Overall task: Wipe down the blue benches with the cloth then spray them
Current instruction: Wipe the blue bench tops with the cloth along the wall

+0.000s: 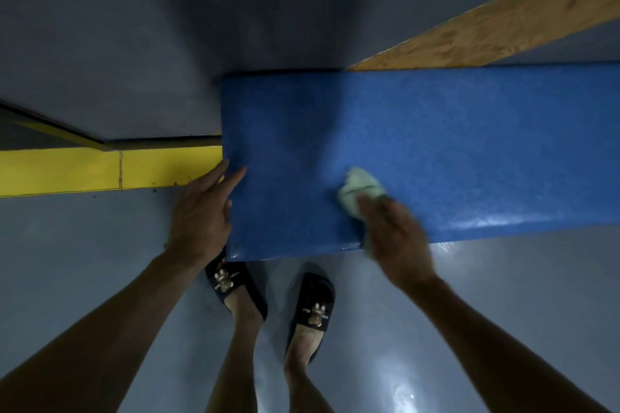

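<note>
From the head camera, looking straight down, a long blue padded vinyl desk [419, 144] is stretching off to the right across a grey floor [100, 261]. The right hand [399, 241] is holding a crumpled pale green cloth [360, 189] against the near part of the desk top, fingers curled over it; the hand is blurred. The left hand [201, 208] is resting with straight, relaxed fingers at the desk's left end, holding nothing. The cloth is looking soft and light, likely bunching easily, so gripping it in a wad under the palm should work best. The vinyl is looking smooth and glossy, probably slippery. Black slide sandals [310, 302] are showing below. No spray bottle is in view.
</note>
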A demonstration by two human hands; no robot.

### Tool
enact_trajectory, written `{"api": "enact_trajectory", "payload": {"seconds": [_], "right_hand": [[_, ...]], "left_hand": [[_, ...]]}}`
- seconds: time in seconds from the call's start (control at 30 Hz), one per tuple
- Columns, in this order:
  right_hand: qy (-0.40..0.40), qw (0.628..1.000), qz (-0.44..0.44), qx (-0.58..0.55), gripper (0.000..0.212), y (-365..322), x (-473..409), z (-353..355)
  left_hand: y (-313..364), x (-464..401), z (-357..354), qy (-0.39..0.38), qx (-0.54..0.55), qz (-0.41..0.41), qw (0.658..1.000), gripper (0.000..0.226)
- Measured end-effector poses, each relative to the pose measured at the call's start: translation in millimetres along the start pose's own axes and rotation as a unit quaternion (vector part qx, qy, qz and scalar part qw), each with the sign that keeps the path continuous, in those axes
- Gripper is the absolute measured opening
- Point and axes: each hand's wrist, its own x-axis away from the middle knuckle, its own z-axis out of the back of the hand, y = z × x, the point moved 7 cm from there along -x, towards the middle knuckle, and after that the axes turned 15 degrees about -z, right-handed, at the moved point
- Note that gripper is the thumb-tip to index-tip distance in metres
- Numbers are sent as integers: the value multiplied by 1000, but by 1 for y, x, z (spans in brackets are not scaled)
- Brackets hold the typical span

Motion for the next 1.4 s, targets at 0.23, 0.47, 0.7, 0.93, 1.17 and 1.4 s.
{"api": "enact_trajectory", "payload": {"seconds": [0.23, 0.47, 0.7, 0.93, 1.17, 1.4], "right_hand": [[83, 923, -350, -135, 67, 26, 23, 0], [-65, 986, -39, -149, 67, -141, 50, -60], [24, 984, -163, -66, 66, 20, 24, -3], [28, 884, -426, -192, 71, -62, 65, -57], [-78, 991, -57, -93, 76, -167, 69, -75], [59, 974, -218, -12, 66, -68, -24, -14]], "left_hand": [[-4, 32, 3, 20, 19, 46, 999, 63], [0, 55, 1, 25, 10, 40, 999, 63], [-12, 74, 1, 23, 30, 60, 997, 60], [-30, 85, 3, 26, 54, 67, 996, 60], [-46, 93, 4, 10, 62, 75, 995, 59], [-65, 98, 7, 6, 73, 85, 994, 58]]}}
